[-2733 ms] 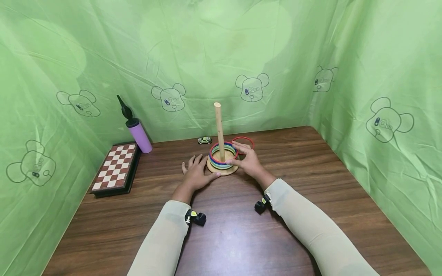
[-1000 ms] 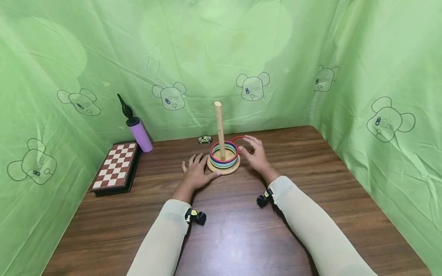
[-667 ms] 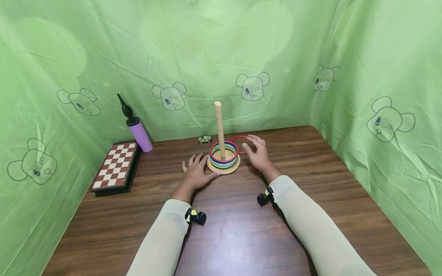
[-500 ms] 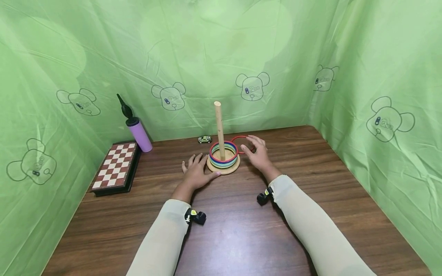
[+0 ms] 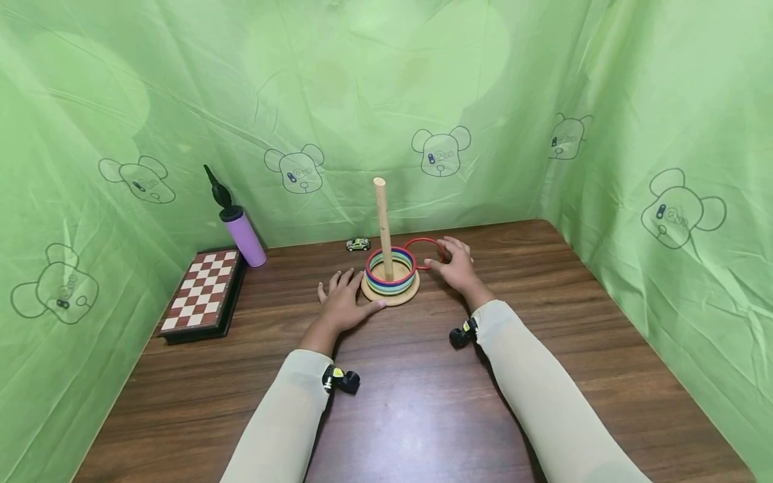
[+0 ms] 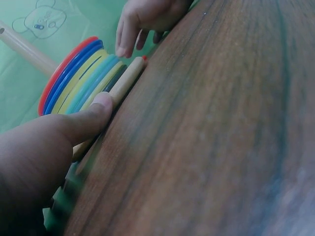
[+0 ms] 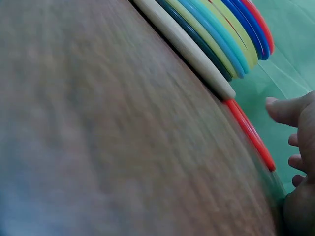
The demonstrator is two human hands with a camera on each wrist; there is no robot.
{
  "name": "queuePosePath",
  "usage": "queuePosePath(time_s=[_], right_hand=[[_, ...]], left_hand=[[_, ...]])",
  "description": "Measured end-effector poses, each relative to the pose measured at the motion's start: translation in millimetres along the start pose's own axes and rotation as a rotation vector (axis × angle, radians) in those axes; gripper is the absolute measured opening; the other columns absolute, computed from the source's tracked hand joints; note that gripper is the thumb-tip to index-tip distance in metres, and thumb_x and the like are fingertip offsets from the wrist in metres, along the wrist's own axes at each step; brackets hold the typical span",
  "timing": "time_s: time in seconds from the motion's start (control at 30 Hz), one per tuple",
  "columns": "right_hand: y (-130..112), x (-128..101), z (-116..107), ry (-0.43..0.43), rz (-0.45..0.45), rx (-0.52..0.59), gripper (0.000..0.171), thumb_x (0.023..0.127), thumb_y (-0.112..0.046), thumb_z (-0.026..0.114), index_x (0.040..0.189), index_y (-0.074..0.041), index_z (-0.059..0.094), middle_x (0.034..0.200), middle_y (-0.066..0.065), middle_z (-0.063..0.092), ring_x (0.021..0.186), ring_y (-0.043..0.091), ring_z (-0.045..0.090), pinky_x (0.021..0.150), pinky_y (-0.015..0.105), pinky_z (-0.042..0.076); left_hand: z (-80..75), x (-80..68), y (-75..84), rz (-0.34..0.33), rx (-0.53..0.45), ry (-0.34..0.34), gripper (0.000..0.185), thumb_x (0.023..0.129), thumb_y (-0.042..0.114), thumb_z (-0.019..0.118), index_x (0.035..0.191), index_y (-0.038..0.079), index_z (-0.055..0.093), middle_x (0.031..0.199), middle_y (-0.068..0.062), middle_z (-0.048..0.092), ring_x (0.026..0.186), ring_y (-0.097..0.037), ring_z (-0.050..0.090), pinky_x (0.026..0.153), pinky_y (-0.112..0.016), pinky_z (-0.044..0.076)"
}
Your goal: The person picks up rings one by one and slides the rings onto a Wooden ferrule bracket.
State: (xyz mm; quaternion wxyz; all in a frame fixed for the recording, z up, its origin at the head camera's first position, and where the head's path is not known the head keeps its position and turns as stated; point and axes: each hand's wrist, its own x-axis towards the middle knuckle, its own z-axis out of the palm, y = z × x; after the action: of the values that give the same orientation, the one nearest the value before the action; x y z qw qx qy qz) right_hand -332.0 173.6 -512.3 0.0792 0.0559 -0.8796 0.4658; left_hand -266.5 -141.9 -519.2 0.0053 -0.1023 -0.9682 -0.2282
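A wooden peg (image 5: 384,228) rises from a round wooden base (image 5: 391,301). Several coloured rings (image 5: 391,288) lie stacked around it, a red one on top. My left hand (image 5: 343,307) rests beside the base with fingers spread; its thumb (image 6: 98,109) touches the rim. Flat on the table, just right of the base, lies another red ring (image 5: 423,239). My right hand (image 5: 457,267) hovers at that ring's right side, covering part of it. In the right wrist view the thumb (image 7: 285,110) stands apart from the red ring, with nothing pinched.
A small toy car (image 5: 358,245) sits behind the stack to the left. Farther left are a purple pump (image 5: 245,236) with a black nozzle and a chessboard box (image 5: 202,292). Green cloth (image 5: 362,80) walls in the back and sides of the wooden table (image 5: 398,396).
My right hand has left the side of the ring stack and moved right to the loose red ring, shifting slightly farther right at the end. The left hand has stayed at the base.
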Motion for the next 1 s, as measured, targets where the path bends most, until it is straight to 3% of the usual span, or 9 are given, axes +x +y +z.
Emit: queuePosePath(time_s=[0.2, 0.57, 1.0], right_hand=[[3, 8, -1, -0.073, 0.012, -0.098, 0.084, 0.095, -0.035, 0.087, 0.162, -0.002, 0.050, 0.176, 0.021, 0.035, 0.167, 0.043, 0.018, 0.131, 0.069, 0.012], [5, 15, -2, -0.159, 0.017, -0.228, 0.087, 0.094, -0.046, 0.086, 0.163, -0.007, 0.050, 0.179, 0.020, 0.032, 0.166, 0.044, 0.019, 0.124, 0.067, 0.016], [4, 15, 3, -0.159, 0.025, -0.291, 0.091, 0.094, -0.047, 0.085, 0.167, -0.009, 0.045, 0.179, 0.016, 0.034, 0.165, 0.042, 0.023, 0.121, 0.065, 0.020]], left_hand=[[1.3, 1.1, -1.9, -0.001, 0.010, 0.003, 0.106, 0.088, 0.084, 0.068, 0.171, 0.025, 0.039, 0.179, -0.012, 0.033, 0.168, -0.042, 0.019, 0.128, -0.081, 0.002], [1.6, 1.7, -2.3, 0.004, 0.001, 0.005, 0.106, 0.087, 0.084, 0.069, 0.171, 0.026, 0.039, 0.179, -0.012, 0.033, 0.169, -0.042, 0.019, 0.128, -0.082, 0.002], [0.0, 0.9, -0.6, -0.004, 0.014, -0.012, 0.106, 0.088, 0.084, 0.067, 0.172, 0.027, 0.038, 0.179, -0.012, 0.032, 0.169, -0.043, 0.018, 0.128, -0.082, 0.002]])
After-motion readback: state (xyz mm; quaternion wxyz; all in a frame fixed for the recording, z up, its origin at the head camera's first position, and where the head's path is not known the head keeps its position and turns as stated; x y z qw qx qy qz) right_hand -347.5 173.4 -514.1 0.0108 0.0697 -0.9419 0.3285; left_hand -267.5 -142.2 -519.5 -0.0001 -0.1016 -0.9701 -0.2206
